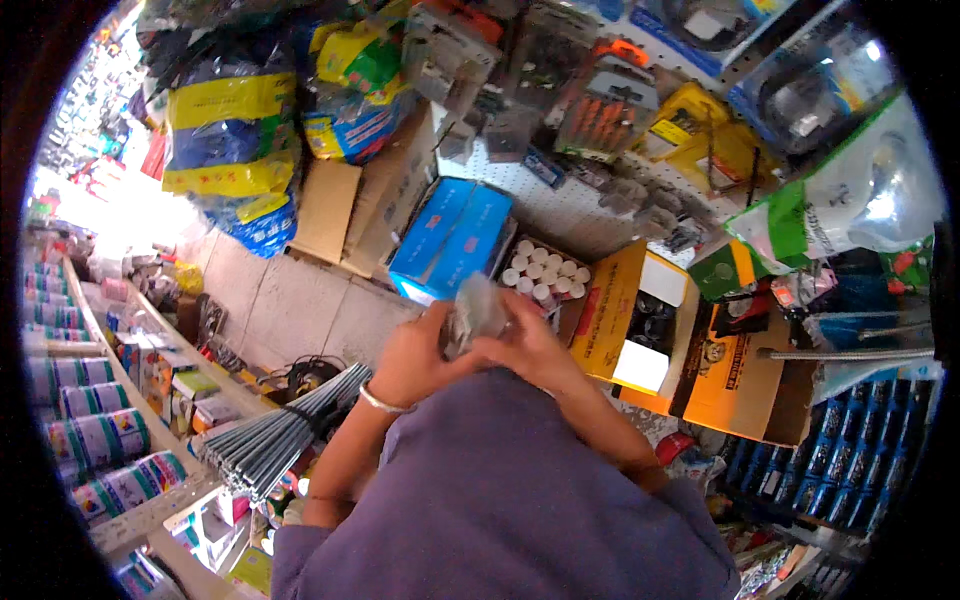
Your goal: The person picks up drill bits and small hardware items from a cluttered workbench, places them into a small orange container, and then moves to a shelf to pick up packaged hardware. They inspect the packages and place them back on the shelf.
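Between my two hands is a small clear plastic packet (480,309), blurred, its contents too unclear to name. My left hand (415,351) grips its left side, and a pale bangle (384,400) circles that wrist. On the other side, my right hand (529,345) holds the packet with thumb and fingers. Just beyond the hands stands a blue cardboard box (450,236). To its right, an open carton holds several white-capped containers (544,270), partly behind my right hand.
A yellow carton (611,315) with dark round items stands open at right, beside an orange carton (735,367). Packaged goods (607,105) hang on a white pegboard (555,195). At left are a bundle of metal rods (277,431), shelved cans (97,435) and tiled floor (300,300).
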`<action>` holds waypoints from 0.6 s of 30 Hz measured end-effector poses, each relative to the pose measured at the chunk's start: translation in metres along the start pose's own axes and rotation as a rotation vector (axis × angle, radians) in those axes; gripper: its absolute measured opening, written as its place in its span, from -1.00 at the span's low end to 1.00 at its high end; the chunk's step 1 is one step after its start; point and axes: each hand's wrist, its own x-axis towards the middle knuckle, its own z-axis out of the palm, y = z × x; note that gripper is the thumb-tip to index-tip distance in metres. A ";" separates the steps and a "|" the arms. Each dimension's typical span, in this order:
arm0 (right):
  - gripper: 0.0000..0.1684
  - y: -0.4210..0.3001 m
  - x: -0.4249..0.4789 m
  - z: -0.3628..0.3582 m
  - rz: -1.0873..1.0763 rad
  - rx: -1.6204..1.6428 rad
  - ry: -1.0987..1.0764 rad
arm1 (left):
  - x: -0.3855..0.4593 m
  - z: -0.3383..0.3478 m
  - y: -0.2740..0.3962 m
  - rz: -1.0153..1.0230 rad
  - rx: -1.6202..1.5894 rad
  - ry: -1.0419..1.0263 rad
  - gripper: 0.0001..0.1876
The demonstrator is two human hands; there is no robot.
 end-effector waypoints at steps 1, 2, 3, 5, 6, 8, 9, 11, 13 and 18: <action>-0.29 0.001 0.000 0.001 0.013 0.017 0.027 | -0.003 -0.002 0.002 -0.008 0.027 -0.019 -0.38; -0.28 0.002 -0.001 0.003 0.010 0.061 0.043 | -0.004 -0.002 0.004 -0.018 0.055 -0.037 -0.40; -0.27 0.003 -0.002 0.005 0.029 0.116 0.066 | -0.003 -0.002 0.004 0.063 0.101 0.006 -0.40; -0.27 0.005 -0.005 0.009 0.007 0.215 0.079 | -0.003 0.000 0.003 0.209 0.192 0.096 -0.41; -0.27 0.005 -0.007 0.010 0.008 0.220 0.085 | -0.002 0.001 0.001 0.247 0.202 0.119 -0.42; -0.27 0.007 -0.010 0.010 0.010 0.219 0.086 | -0.003 0.003 -0.004 0.242 0.243 0.085 -0.41; -0.27 0.008 -0.011 0.011 0.012 0.213 0.083 | -0.004 0.004 -0.006 0.238 0.263 0.067 -0.41; -0.27 0.010 -0.012 0.011 0.011 0.223 0.097 | -0.005 0.008 -0.009 0.262 0.340 0.098 -0.46; -0.28 0.012 -0.013 0.014 0.005 0.254 0.126 | -0.006 0.010 -0.010 0.283 0.397 0.107 -0.50; -0.38 0.015 -0.015 0.015 0.027 0.247 0.194 | -0.003 0.011 -0.007 0.354 0.459 0.102 -0.57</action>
